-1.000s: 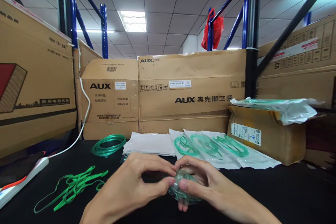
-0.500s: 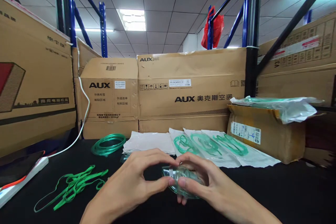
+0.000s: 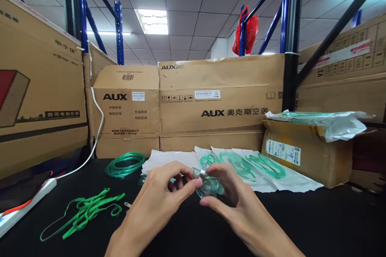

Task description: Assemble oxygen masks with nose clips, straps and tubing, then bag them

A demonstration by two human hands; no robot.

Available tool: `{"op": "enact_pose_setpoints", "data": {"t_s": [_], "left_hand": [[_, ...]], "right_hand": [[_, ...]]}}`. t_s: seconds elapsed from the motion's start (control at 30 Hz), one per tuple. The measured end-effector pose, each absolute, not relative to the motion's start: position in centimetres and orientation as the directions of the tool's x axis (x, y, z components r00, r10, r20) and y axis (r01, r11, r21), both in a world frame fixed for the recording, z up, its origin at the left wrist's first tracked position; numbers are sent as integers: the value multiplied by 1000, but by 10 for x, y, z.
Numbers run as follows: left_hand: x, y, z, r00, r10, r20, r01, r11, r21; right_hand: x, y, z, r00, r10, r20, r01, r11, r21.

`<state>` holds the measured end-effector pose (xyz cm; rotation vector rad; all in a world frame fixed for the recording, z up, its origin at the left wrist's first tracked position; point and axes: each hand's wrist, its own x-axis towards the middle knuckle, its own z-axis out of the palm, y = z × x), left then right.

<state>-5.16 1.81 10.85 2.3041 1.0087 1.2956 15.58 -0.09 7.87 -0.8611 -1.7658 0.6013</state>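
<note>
A clear, green-tinted oxygen mask [image 3: 210, 187] is held up between my two hands, above the black table. My left hand [image 3: 161, 194] pinches its left edge between thumb and fingers. On the other side, my right hand [image 3: 235, 192] curls around the mask, fingers at its top and thumb at its lower edge. A small silvery strip [image 3: 202, 175], like a nose clip, shows at the mask's upper edge. Part of the mask is hidden behind my right fingers. Beside my left wrist, a small metallic piece [image 3: 127, 205] is partly covered.
Green elastic straps [image 3: 90, 213] lie tangled at left, with coiled green tubing [image 3: 125, 164] behind them. White pouches [image 3: 169, 159] and tubing packs [image 3: 241, 166] lie farther back. An open carton [image 3: 310, 160] stands right; a power strip [image 3: 28, 207] runs along the left edge.
The mask has been turned and raised slightly, so its silvery strip now faces upward. My right hand's grip has opened wider around it, and my left fingers have shifted along its edge.
</note>
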Motion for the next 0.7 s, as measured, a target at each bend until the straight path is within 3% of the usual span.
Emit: {"op": "enact_pose_setpoints", "data": {"t_s": [0.1,0.27,0.5,0.7], "left_hand": [[-51,15,111,365,709,604,395,-705,589],[-53,12,112,410,705,579,368,-708,602],[-53,10,108,503,695,514,335,-705,625],[-60,7,110,519,706,481,379,-695,611]], "right_hand": [[151,1,76,-155,768,621,259,638,-725],[147,-8,91,-165,826,538,173,561,-809],[147,-15,98,-140,783,606,111,621,-776],[151,-19,100,-181,832,524,102,546,-831]]}}
